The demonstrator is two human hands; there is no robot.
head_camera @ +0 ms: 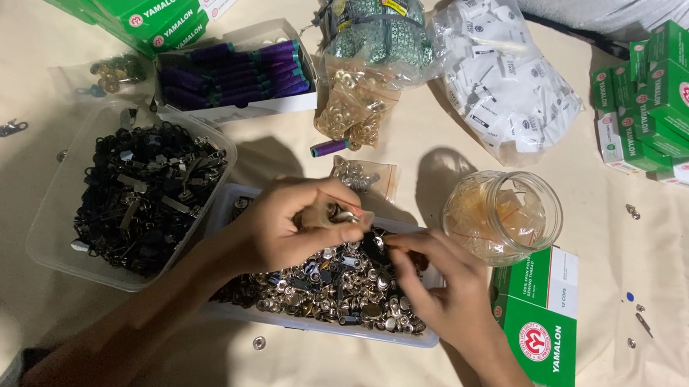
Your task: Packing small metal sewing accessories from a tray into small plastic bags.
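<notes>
Over a clear tray [222, 211] still heaped with mixed metal buttons and zipper pulls, the left hand [280, 225] pinches a small silver piece, the right hand [434, 281] pinches a black zipper pull [373, 246]; a tub of black pulls [144, 195] sits alongside.

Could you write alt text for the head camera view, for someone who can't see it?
Two hands, left and right, pinch a small dark metal piece over a clear tray of mixed snaps and zipper pulls. A tub of black zipper pulls, a glass jar and green boxes surround it.
</notes>
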